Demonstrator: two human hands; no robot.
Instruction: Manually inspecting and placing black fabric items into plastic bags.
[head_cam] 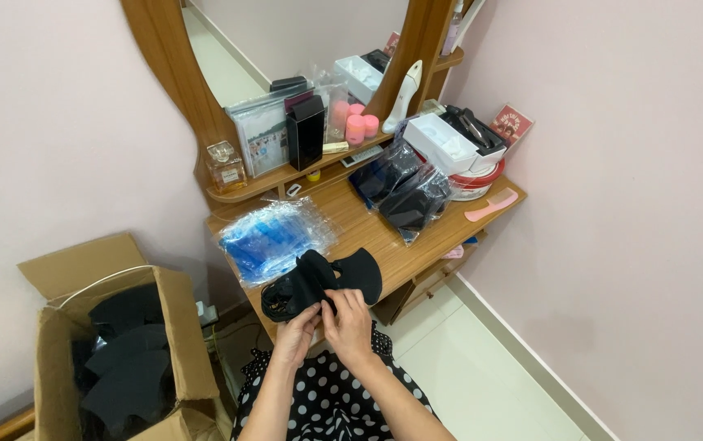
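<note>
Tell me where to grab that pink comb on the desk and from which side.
Grip the pink comb by its narrow handle end, which points toward the wall on the right; come from above, since it lies flat on the wooden desk. Its other end lies close to the red-rimmed bowl, probably leaving less room.

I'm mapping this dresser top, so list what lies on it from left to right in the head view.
Perfume bottle → blue plastic packets → black mask held in both hands → bagged black items → white box → pink comb.
</note>
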